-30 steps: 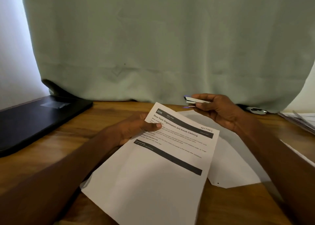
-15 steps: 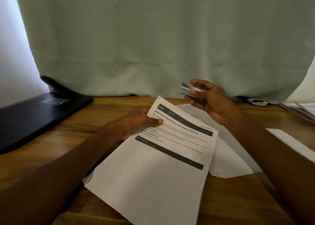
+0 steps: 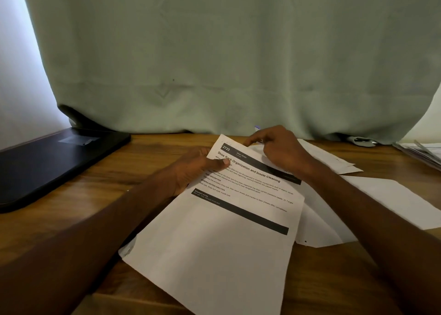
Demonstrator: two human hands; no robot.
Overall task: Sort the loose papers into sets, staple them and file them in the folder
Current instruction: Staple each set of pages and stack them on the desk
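Step in hand: stapling one set, by my reading; no staple is visible in it yet.
Printed set: the sheets headed "Shoe Rack Organization and Insole Cleaning" (image 3: 238, 207) lie slanted at the middle of the wooden desk (image 3: 119, 183), near edge toward the person.
Left hand: the left hand (image 3: 195, 169) pinches the set's left margin, thumb on top of the print, fingers under the paper.
Right hand: the right hand (image 3: 281, 152) is at the set's far top edge, fingers curled; a small stapler (image 3: 257, 127) shows only as a pale tip above the knuckles, so its jaws cannot be judged.
Still loose: white sheets (image 3: 393, 200) lie spread on the desk's right side, partly under the set.
Far right edge: a further paper stack (image 3: 420, 151), stapled or not I cannot tell.
Folder: the dark flat case (image 3: 55, 157) at the left edge may be it; closed, nothing filed that I can see.
Progress: early to middle; more sorting, stapling and all filing seem left.
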